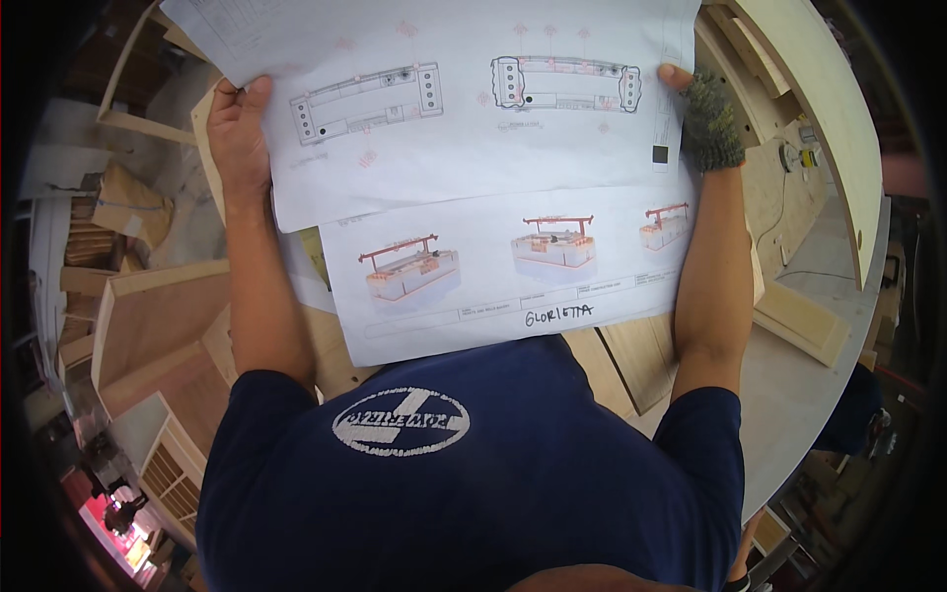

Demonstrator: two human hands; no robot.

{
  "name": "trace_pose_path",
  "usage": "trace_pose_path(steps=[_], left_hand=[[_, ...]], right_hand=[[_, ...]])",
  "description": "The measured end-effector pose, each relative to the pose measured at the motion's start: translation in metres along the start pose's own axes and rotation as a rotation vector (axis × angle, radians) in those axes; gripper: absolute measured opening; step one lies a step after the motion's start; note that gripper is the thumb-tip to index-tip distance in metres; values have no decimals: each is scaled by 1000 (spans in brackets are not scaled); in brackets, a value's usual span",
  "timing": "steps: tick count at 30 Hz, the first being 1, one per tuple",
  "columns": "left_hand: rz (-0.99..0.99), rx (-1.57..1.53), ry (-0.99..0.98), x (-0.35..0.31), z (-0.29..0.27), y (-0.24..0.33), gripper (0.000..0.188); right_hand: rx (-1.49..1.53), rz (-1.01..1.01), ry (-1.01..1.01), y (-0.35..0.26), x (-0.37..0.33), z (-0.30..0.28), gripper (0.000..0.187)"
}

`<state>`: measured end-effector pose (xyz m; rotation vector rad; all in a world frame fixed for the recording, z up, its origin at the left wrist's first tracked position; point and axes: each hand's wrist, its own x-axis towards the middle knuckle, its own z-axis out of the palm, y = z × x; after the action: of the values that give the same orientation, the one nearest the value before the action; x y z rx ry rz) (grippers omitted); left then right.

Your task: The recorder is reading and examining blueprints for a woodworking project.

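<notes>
Two overlapping paper sheets spread between my hands. The upper construction drawing bears two long plan outlines with red marks. Below it lies a second sheet with small coloured pictures of a counter-like structure and some handwriting. My bare left hand grips the upper drawing at its left edge, thumb on the front and fingers curled. At the right edge, my right hand, in a dark green knitted glove with a bare thumb showing, pinches the same drawing. Its other fingers are mostly hidden behind the paper.
A curved pale wood panel rises at the right, near a small yellow-and-black tool with a cord. On the grey tabletop lies a light board. Plywood boxes stand at the left, with a brown paper bag behind them.
</notes>
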<state>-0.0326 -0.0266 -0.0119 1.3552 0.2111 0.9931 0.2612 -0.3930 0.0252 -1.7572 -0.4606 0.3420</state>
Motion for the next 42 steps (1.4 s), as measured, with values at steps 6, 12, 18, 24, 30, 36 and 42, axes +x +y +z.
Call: trace_pose_path(steps=[6,12,18,24,30,36,42], left_hand=[[10,11,-12,-1,-2,1,23],[-2,8,-7,-1,3,4,21],[7,8,-15,-1,0,1,20],[3,9,-28,0,-2,0,21],[3,-19,-4,-1,1,1,19],[-10,-45,-16,-1,2,2,19],[-3,-23,-11,-1,-1,0,21]], right_hand=[[-9,11,-52,-7,-5,2,65],[46,60,-34,0,-2,1,74],[65,32,-50,-6,-6,3,76],[65,53,-81,-2,-2,1,76],[35,57,-65,1,2,-1,76],[-15,60,-82,6,6,-6,78],[24,54,-33,2,1,0,78]])
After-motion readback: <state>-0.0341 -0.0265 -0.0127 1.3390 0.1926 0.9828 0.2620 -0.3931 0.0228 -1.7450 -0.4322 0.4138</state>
